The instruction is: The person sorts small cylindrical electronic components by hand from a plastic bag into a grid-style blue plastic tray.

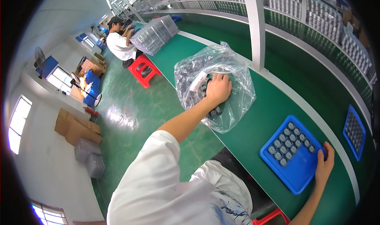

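A clear plastic bag (241, 94) filled with small dark grey parts lies at the bench's near edge, its mouth open. Reaching into it, my left hand (218, 89) has its fingers bent down among the parts; the fingertips are hidden. A shallow blue tray (295, 177) rests on the bench to the right. Several small round grey parts (287, 143) stand in rows in its far portion, while its near portion shows bare blue. At the tray's right side my right hand (324, 165) grips the rim, thumb on the inner side and fingers outside.
Another blue tray (353, 132) of grey parts lies beyond the white rail. A white post (255, 31) rises behind the bag. Further along the green bench (233, 146) are stacked clear plastic trays (155, 34). A person (118, 43) sits there beside a red stool (144, 70).
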`<control>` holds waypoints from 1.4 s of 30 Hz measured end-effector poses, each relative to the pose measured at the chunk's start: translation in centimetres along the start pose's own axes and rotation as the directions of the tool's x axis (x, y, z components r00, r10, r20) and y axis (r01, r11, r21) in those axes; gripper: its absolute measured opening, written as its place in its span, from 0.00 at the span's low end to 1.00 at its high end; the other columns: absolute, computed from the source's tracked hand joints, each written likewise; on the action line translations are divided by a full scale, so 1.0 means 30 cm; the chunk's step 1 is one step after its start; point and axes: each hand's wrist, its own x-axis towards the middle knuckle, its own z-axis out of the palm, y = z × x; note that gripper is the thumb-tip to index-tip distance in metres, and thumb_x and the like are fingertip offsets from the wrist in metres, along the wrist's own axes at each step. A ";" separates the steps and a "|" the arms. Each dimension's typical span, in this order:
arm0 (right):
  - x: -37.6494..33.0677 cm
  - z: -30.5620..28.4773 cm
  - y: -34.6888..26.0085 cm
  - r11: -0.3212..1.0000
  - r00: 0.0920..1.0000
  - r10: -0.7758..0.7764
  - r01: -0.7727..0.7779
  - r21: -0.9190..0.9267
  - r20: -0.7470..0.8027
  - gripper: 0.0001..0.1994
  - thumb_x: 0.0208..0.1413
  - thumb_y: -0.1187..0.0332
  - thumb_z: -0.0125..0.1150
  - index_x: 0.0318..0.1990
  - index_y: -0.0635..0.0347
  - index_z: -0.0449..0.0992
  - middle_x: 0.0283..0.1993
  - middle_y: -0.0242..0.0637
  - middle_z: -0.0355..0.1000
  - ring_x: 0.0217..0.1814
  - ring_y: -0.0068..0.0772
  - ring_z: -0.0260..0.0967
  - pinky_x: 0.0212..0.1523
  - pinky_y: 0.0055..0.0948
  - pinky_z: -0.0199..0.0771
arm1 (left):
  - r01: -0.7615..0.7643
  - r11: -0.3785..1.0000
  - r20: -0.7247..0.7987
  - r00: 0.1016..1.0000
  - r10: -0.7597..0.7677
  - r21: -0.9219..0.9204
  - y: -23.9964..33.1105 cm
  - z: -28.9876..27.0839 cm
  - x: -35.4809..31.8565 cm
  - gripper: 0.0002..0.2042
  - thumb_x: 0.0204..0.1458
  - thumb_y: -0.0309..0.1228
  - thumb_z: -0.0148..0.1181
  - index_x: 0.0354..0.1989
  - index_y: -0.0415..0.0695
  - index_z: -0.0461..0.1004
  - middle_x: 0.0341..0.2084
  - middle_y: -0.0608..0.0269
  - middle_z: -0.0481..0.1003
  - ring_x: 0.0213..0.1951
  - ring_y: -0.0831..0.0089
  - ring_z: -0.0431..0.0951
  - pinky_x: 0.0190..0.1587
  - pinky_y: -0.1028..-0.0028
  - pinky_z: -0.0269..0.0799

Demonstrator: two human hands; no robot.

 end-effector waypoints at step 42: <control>-0.125 -0.025 -0.082 -0.236 0.967 0.096 -0.209 0.949 0.237 0.26 0.68 0.46 0.39 0.66 0.50 0.60 0.68 0.31 0.59 0.66 0.31 0.59 0.67 0.41 0.60 | -0.488 0.092 -0.366 0.753 0.547 -0.868 1.255 -0.215 -0.190 0.16 0.45 0.41 0.64 0.32 0.41 0.72 0.26 0.58 0.72 0.32 0.59 0.74 0.31 0.63 0.70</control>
